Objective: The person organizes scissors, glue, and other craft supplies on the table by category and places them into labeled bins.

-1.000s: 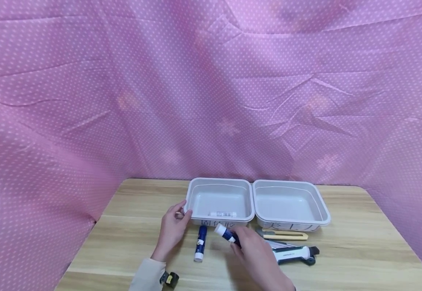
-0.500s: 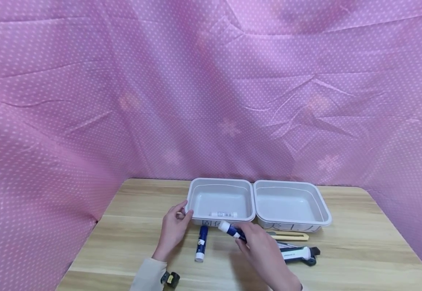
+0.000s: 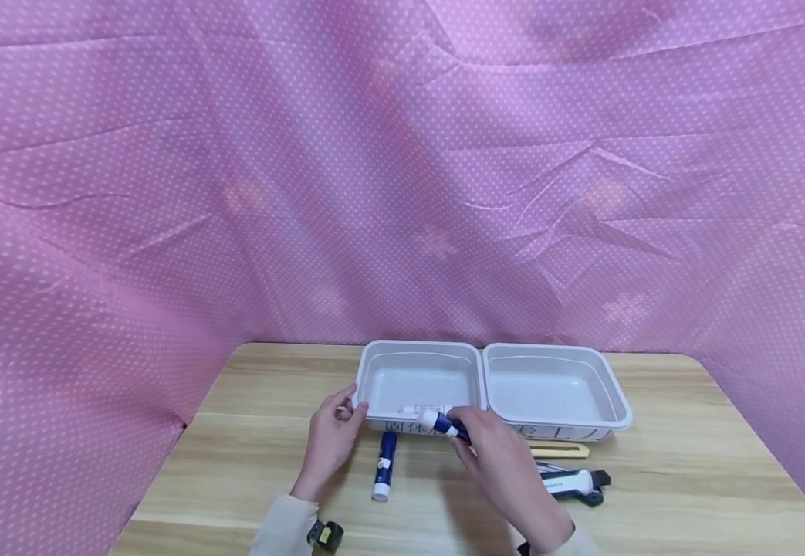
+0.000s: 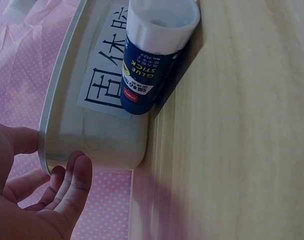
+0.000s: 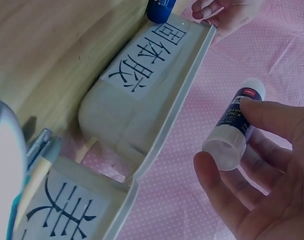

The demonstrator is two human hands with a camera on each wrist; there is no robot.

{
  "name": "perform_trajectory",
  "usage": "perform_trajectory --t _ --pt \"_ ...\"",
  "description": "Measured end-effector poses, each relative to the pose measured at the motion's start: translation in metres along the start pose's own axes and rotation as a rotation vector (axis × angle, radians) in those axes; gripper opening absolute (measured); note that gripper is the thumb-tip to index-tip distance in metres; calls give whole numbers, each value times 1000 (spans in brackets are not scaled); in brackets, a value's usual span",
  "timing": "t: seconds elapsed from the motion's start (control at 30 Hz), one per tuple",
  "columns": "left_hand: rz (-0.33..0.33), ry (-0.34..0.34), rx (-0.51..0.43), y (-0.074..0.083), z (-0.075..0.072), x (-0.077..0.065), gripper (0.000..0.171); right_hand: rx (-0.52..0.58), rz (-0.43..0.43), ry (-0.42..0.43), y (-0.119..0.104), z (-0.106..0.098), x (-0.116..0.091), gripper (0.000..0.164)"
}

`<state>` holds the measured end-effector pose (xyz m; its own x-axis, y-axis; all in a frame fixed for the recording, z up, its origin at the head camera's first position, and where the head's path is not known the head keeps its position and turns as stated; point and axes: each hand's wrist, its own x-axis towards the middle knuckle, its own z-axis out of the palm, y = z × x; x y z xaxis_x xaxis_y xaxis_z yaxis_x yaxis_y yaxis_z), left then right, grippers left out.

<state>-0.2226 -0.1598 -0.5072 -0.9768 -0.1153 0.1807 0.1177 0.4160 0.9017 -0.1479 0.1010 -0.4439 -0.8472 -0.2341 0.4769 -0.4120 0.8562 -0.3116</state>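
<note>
My right hand [image 3: 502, 467] pinches a blue glue stick [image 5: 235, 119] with white ends between thumb and fingers. In the head view it overlaps the front rim of the left plastic bin [image 3: 419, 345]. At that bin's front left corner, my left hand [image 3: 329, 444] grips the rim, thumb on one side and fingers on the other. A white-labelled stick [image 3: 412, 409] lies inside the bin. On the table before it lies another blue glue stick [image 3: 384, 465], white end toward me; it shows large beside the bin's lettered label [image 4: 104, 75] in the left wrist view.
A second light grey bin [image 3: 548, 349] stands against the left one on its right. In front of it lie a yellow box cutter [image 3: 558, 449] and a white and black cutter [image 3: 569, 483], partly behind my right hand. A pink dotted cloth [image 3: 402, 193] hangs behind the table.
My right hand has carried the glue stick slightly right and up, from in front of the left bin to over its front rim. The left hand has stayed at the corner.
</note>
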Motion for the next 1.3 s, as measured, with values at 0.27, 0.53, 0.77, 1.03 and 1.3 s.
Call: perform_trajectory --t 0.27,0.53,0.77,1.03,1.3 --pt "6 -5 0 0 -2 0 46 35 -39 -17 3 -3 16 31" --pt "3 0 7 2 -2 0 46 71 -55 -64 5 -5 32 29" --pt "-15 -11 1 2 -2 -1 46 89 -26 -122 3 -3 43 26" --pt "-10 -14 -1 3 -3 0 45 90 -36 -155 8 7 50 27" --pt "5 3 -10 2 -2 -1 45 109 -10 -202 14 20 55 24"
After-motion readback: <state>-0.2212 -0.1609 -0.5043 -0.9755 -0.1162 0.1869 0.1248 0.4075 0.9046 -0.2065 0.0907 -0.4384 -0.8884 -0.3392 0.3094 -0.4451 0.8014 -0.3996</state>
